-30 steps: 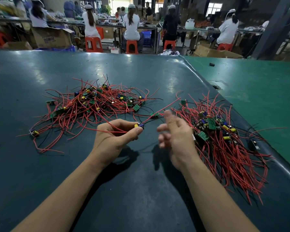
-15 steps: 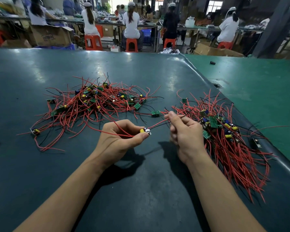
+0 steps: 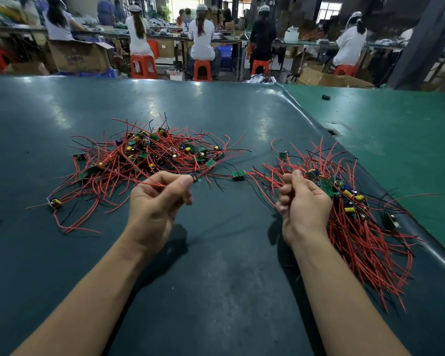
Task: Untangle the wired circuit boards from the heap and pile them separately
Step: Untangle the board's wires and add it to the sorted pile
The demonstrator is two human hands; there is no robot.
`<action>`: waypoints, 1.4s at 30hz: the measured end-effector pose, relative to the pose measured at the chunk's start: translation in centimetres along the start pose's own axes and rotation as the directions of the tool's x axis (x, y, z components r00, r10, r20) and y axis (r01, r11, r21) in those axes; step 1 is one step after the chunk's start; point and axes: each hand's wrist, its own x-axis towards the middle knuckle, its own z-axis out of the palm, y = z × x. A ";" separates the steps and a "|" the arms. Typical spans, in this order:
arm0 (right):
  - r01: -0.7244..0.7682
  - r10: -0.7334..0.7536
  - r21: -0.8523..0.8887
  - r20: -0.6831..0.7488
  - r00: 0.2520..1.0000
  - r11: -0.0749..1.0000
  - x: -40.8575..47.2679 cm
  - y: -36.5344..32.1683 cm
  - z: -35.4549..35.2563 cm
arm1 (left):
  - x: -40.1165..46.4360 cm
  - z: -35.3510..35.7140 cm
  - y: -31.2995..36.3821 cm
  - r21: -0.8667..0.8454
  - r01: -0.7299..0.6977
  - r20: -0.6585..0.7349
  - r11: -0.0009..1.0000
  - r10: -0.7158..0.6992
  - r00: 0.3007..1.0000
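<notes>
A tangled heap (image 3: 144, 160) of small green circuit boards with red and black wires lies left of centre on the dark mat. A second pile (image 3: 357, 219), with its wires lying roughly side by side, sits at the right. My left hand (image 3: 157, 201) pinches a small circuit board (image 3: 195, 178) between thumb and forefinger, its red wires trailing back into the heap. My right hand (image 3: 302, 204) is curled round red wires at the left edge of the right pile. One loose board (image 3: 239, 174) lies between the two piles.
The dark mat (image 3: 216, 265) ends in a raised edge at the right, beside a green table surface (image 3: 401, 140) with a small black object (image 3: 326, 97). Behind the table people sit on orange stools at benches, among cardboard boxes.
My right hand has moved right, away from my left hand, to the edge of the right pile, with wires in its grip. My left hand still pinches the small board.
</notes>
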 end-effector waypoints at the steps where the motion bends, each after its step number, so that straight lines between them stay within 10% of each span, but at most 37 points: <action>1: 0.011 -0.011 -0.037 0.024 1.000 0.999 0.0 0.0 0.0 | 0.2 -0.2 0.2 -0.047 0.008 -0.014 0.999 -0.009 1.000; 16: 0.088 -0.026 -0.263 0.232 0.972 0.961 -1.8 0.7 0.7 | -0.3 0.8 0.8 -0.194 0.278 0.127 0.941 -0.257 0.958; 23: -0.166 0.414 -0.434 0.574 0.706 0.885 -4.1 1.8 1.8 | -1.0 1.7 -0.3 0.141 0.417 0.224 0.898 -0.439 0.870; 34: -0.220 0.282 -0.186 0.442 0.851 0.957 -3.0 2.0 1.6 | -1.0 1.7 -1.6 0.192 0.396 0.249 0.898 -0.435 0.865; 42: -0.209 0.344 -0.299 0.528 0.777 0.931 -3.4 1.6 1.6 | -0.9 1.7 -1.3 0.131 0.393 0.223 0.910 -0.413 0.883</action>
